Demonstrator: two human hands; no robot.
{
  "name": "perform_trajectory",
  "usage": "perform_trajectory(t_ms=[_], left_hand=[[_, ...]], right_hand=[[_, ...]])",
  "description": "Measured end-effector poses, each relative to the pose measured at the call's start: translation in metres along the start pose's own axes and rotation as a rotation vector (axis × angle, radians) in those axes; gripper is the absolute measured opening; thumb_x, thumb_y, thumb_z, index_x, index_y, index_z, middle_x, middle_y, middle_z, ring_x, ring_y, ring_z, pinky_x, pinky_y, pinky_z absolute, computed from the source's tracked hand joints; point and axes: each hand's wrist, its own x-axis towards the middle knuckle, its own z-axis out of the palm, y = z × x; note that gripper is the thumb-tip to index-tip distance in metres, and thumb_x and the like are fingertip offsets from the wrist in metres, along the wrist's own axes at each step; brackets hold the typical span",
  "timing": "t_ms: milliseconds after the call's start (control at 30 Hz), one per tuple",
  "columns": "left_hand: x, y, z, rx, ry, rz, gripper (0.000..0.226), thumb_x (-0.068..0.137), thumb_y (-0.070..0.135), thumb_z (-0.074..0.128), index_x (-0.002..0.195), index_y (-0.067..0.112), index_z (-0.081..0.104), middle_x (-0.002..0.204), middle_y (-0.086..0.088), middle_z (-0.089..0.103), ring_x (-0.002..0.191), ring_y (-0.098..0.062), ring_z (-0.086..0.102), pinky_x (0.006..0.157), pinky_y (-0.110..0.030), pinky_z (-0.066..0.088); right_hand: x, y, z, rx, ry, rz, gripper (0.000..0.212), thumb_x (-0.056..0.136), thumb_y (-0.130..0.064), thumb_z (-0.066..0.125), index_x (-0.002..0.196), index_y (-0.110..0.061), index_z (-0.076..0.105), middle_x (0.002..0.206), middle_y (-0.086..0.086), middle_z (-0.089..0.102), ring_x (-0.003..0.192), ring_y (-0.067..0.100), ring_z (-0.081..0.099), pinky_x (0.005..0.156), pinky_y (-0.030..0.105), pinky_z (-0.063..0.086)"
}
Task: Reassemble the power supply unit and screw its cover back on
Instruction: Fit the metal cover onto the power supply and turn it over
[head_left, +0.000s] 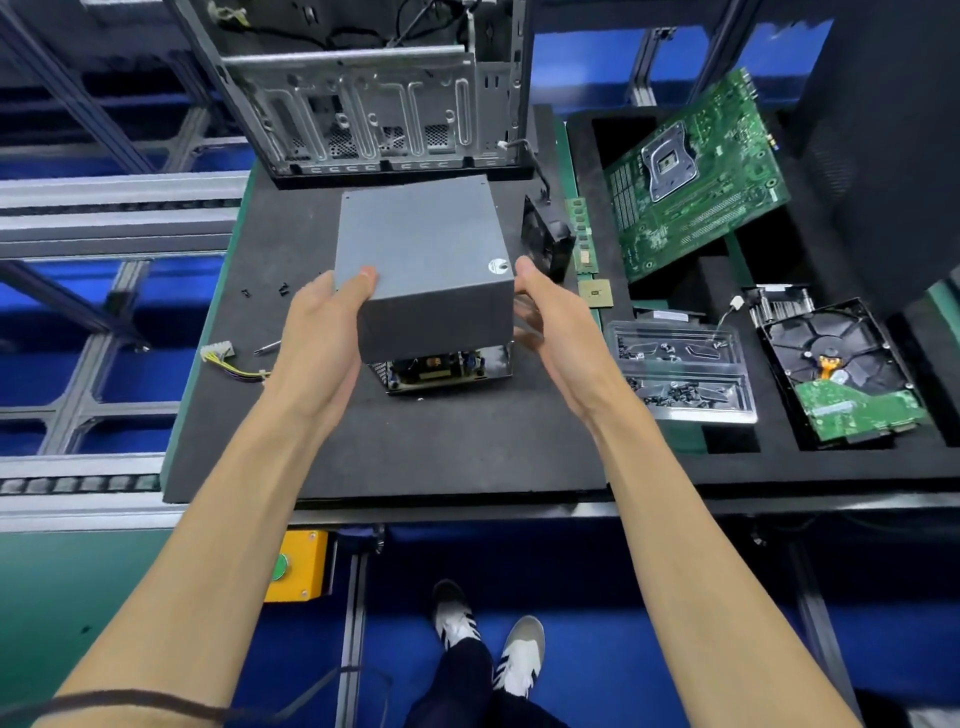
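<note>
The grey metal cover (423, 244) of the power supply is held over the unit's base (441, 370), whose circuit board and components show below the cover's front edge. My left hand (324, 332) grips the cover's left front corner, thumb on top. My right hand (545, 317) holds its right side, thumb at the top corner by a round sticker. A screwdriver tip (267, 347) pokes out left of my left wrist. A few small black screws (283, 289) lie on the mat to the left.
The black mat (415, 447) carries an open PC case (374, 88) at the back and a black fan (545, 241) right of the cover. A yellow-wired connector (223, 358) lies left. At right are a RAM stick (584, 236), CPU (595, 293), motherboard (696, 176), screw tray (680, 369) and hard drive (841, 369).
</note>
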Motion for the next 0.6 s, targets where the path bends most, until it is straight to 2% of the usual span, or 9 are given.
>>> perform_trajectory(t_ms=[67,100,167,233,333,433,467,533,600], left_hand=[[-0.0035,-0.0016,-0.0015,-0.006,-0.004,0.011,0.022,0.105,0.014,0.049,0.114,0.008,0.068,0.118,-0.002,0.075,0.116,-0.019,0.068,0.108,-0.042,0.047],[-0.0042,-0.0022,-0.0021,-0.009,-0.008,0.018,0.022,0.104,0.015,0.049,0.114,0.008,0.068,0.118,-0.003,0.075,0.117,-0.019,0.068,0.11,-0.043,0.047],[-0.0042,-0.003,-0.0039,-0.007,-0.013,0.03,0.023,0.104,0.015,0.05,0.116,0.007,0.067,0.12,-0.003,0.075,0.119,-0.02,0.067,0.112,-0.047,0.044],[-0.0035,-0.004,-0.0049,0.006,-0.014,0.033,0.025,0.102,0.018,0.051,0.117,0.006,0.067,0.121,-0.003,0.074,0.12,-0.021,0.066,0.114,-0.049,0.043],[-0.0035,-0.0047,-0.0038,0.036,-0.018,0.049,0.027,0.097,0.024,0.055,0.114,0.008,0.067,0.119,-0.001,0.075,0.12,-0.02,0.066,0.114,-0.048,0.042],[-0.0034,-0.0059,-0.0019,0.07,-0.05,0.065,0.023,0.097,0.026,0.054,0.112,0.014,0.067,0.119,0.003,0.075,0.119,-0.015,0.066,0.114,-0.045,0.042],[-0.0035,-0.0063,-0.0016,0.083,-0.06,0.067,0.024,0.098,0.026,0.054,0.114,0.013,0.067,0.12,0.003,0.075,0.12,-0.015,0.066,0.114,-0.045,0.042],[-0.0039,-0.0071,-0.0014,0.09,-0.079,0.063,0.027,0.099,0.026,0.052,0.119,0.013,0.065,0.123,0.003,0.073,0.122,-0.015,0.064,0.114,-0.044,0.042],[-0.0044,-0.0072,-0.002,0.047,-0.095,0.053,0.028,0.1,0.025,0.051,0.121,0.012,0.065,0.124,0.002,0.073,0.122,-0.015,0.065,0.11,-0.041,0.044]], right_hand=[[-0.0021,-0.001,0.0007,-0.041,-0.013,-0.008,0.068,0.082,-0.075,0.055,0.125,-0.026,0.073,0.131,-0.007,0.07,0.132,0.014,0.058,0.119,0.047,0.037],[-0.003,-0.0017,0.0006,-0.055,-0.025,-0.021,0.058,0.084,-0.073,0.055,0.118,-0.031,0.075,0.133,-0.006,0.069,0.135,0.016,0.056,0.121,0.05,0.035],[-0.0038,-0.0045,0.001,-0.065,-0.042,-0.04,0.037,0.088,-0.068,0.056,0.095,-0.038,0.077,0.126,-0.007,0.072,0.132,0.014,0.058,0.12,0.052,0.035],[-0.0037,-0.0062,0.0011,-0.059,-0.041,-0.057,0.031,0.088,-0.063,0.056,0.088,-0.038,0.073,0.125,-0.005,0.073,0.13,0.013,0.059,0.119,0.052,0.035],[-0.0032,-0.0084,0.001,-0.047,-0.045,-0.041,0.022,0.089,-0.055,0.056,0.089,-0.038,0.071,0.134,-0.004,0.069,0.134,0.015,0.056,0.117,0.047,0.038],[-0.003,-0.0077,-0.0033,-0.025,-0.034,-0.026,0.021,0.091,-0.044,0.057,0.084,-0.031,0.072,0.116,-0.007,0.074,0.111,0.007,0.064,0.098,0.036,0.048],[-0.0034,-0.0062,-0.0048,-0.019,-0.029,-0.02,0.02,0.094,-0.04,0.057,0.086,-0.029,0.072,0.114,-0.007,0.074,0.106,0.006,0.063,0.099,0.037,0.048],[-0.004,-0.0027,-0.0063,-0.033,-0.024,-0.017,0.018,0.1,-0.034,0.055,0.093,-0.027,0.069,0.122,-0.001,0.072,0.111,0.009,0.058,0.104,0.038,0.046],[-0.0048,-0.0028,-0.0051,-0.05,-0.024,-0.031,0.018,0.1,-0.036,0.054,0.092,-0.027,0.067,0.122,0.001,0.07,0.11,0.011,0.057,0.099,0.037,0.045]])
